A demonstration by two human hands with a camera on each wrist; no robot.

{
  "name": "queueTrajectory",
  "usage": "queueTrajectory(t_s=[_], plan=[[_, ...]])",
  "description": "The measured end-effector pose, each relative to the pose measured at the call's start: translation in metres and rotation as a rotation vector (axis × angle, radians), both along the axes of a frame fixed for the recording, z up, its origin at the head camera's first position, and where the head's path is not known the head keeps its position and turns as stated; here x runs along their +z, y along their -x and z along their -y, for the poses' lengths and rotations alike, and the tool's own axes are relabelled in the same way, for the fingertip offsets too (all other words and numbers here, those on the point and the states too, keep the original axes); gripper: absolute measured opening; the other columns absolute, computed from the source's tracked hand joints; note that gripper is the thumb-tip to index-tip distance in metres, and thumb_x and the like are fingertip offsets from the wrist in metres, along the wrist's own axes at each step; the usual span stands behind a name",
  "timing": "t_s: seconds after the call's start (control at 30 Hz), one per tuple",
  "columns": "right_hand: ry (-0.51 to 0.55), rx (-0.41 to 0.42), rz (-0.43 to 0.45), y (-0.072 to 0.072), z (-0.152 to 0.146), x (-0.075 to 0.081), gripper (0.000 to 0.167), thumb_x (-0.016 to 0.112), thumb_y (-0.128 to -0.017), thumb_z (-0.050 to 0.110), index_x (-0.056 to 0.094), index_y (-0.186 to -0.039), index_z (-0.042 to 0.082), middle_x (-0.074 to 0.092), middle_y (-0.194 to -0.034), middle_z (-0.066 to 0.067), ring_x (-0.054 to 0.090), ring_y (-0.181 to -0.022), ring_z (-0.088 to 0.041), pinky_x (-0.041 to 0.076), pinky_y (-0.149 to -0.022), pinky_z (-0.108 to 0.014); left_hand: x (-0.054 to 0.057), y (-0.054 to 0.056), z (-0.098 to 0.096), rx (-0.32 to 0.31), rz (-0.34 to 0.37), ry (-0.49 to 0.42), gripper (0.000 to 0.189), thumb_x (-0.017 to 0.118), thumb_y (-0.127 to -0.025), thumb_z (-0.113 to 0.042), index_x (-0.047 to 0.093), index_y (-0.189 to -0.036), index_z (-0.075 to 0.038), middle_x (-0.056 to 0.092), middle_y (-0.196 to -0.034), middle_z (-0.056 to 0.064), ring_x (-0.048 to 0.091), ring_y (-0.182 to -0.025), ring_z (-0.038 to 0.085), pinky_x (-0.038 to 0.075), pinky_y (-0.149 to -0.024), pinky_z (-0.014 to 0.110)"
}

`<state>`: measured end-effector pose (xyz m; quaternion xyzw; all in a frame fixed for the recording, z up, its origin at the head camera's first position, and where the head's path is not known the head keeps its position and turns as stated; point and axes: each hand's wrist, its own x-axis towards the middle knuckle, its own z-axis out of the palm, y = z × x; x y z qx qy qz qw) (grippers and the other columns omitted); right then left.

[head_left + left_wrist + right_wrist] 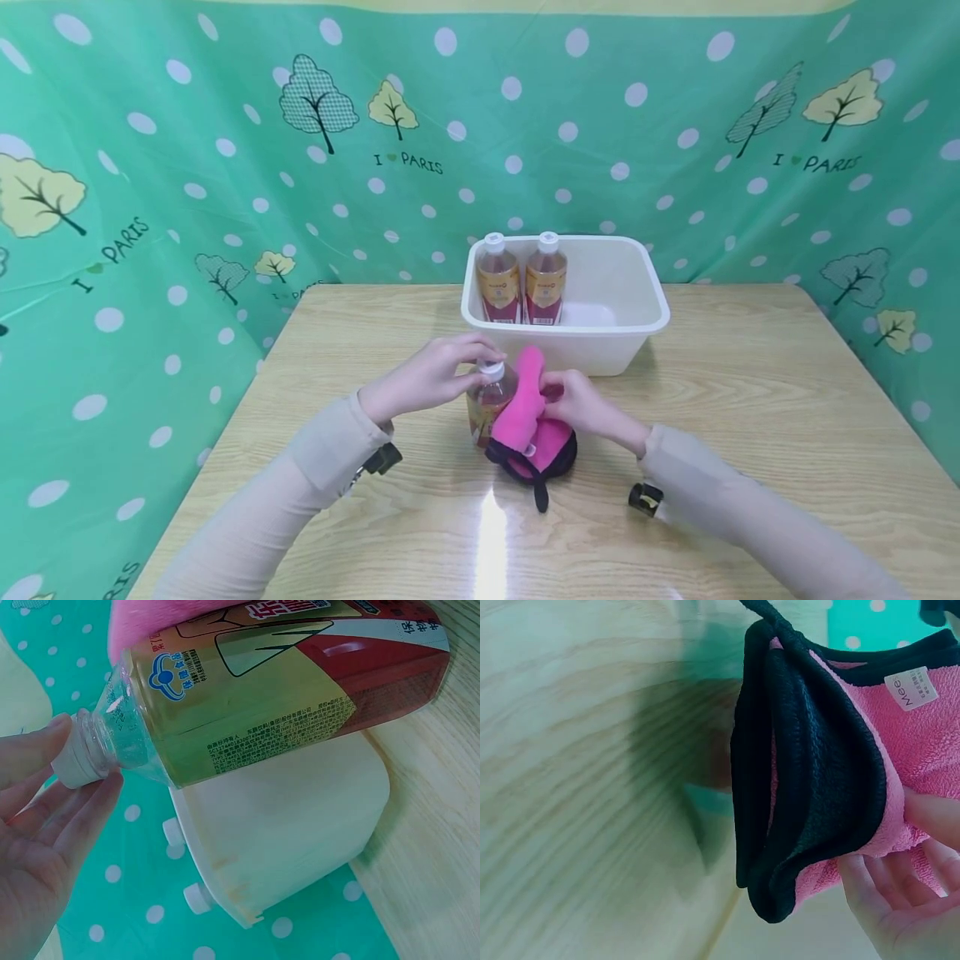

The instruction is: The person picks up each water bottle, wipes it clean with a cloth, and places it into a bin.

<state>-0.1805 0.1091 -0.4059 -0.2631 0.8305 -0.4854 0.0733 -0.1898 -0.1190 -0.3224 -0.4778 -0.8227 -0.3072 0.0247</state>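
Note:
In the head view my left hand (pixel 427 383) reaches over a drink bottle (pixel 478 408) and pinches its white cap (pixel 492 371) between thumb and fingers. The left wrist view shows the bottle's yellow and red label (pixel 262 690) and clear neck, with the thumb on one side of the cap. My right hand (pixel 583 406) grips a pink terry cloth (pixel 517 417) that has black trim and a hanging black loop (pixel 541 496). Folded, the cloth leans against the bottle's right side and hides part of it. A small white tag (pixel 911 688) shows on the cloth in the right wrist view.
Just behind the hands stands a white plastic bin (pixel 630 329), with two similar capped bottles (pixel 498 287) upright in its left half. Wooden tabletop (pixel 750 400) extends around them. A green dotted curtain (pixel 525 108) hangs along the back and sides.

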Motion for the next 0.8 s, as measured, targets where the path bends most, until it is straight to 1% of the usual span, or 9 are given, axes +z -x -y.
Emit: queueTrajectory(t_s=[0.2, 0.37, 0.5, 0.8], plan=[[0.015, -0.026, 0.026, -0.003, -0.001, 0.013, 0.012, 0.064, -0.072, -0.005, 0.062, -0.084, -0.003, 0.064, -0.082, -0.013, 0.061, -0.075, -0.019, 0.052, -0.065, -0.021, -0.001, 0.001, 0.000, 0.004, -0.010, 0.004, 0.024, 0.065, -0.078, -0.004, 0.062, -0.102, 0.000, 0.061, -0.100, 0.007, 0.058, -0.092, 0.015, 0.047, -0.081, 0.018], [0.018, -0.038, 0.015, -0.003, -0.001, 0.018, 0.013, 0.065, -0.072, -0.004, 0.062, -0.084, -0.003, 0.064, -0.081, -0.012, 0.060, -0.075, -0.019, 0.052, -0.065, -0.021, -0.002, 0.002, 0.000, 0.002, -0.021, 0.002, 0.024, 0.065, -0.078, -0.005, 0.062, -0.101, 0.001, 0.061, -0.100, 0.007, 0.058, -0.093, 0.016, 0.047, -0.083, 0.019], [0.009, -0.045, 0.020, -0.004, -0.001, 0.020, 0.014, 0.065, -0.072, -0.003, 0.063, -0.085, -0.003, 0.064, -0.082, -0.013, 0.060, -0.077, -0.020, 0.052, -0.066, -0.022, -0.002, 0.002, 0.000, 0.001, -0.026, 0.002, 0.024, 0.065, -0.078, -0.005, 0.062, -0.101, 0.001, 0.061, -0.100, 0.007, 0.058, -0.093, 0.016, 0.047, -0.083, 0.020], [-0.004, -0.066, 0.026, -0.004, 0.000, 0.018, 0.015, 0.064, -0.071, -0.005, 0.063, -0.086, -0.003, 0.065, -0.084, -0.013, 0.060, -0.080, -0.022, 0.052, -0.068, -0.023, -0.004, 0.004, 0.000, -0.007, -0.030, -0.005, 0.024, 0.065, -0.078, -0.004, 0.062, -0.101, 0.002, 0.061, -0.099, 0.007, 0.058, -0.092, 0.016, 0.048, -0.081, 0.019]])
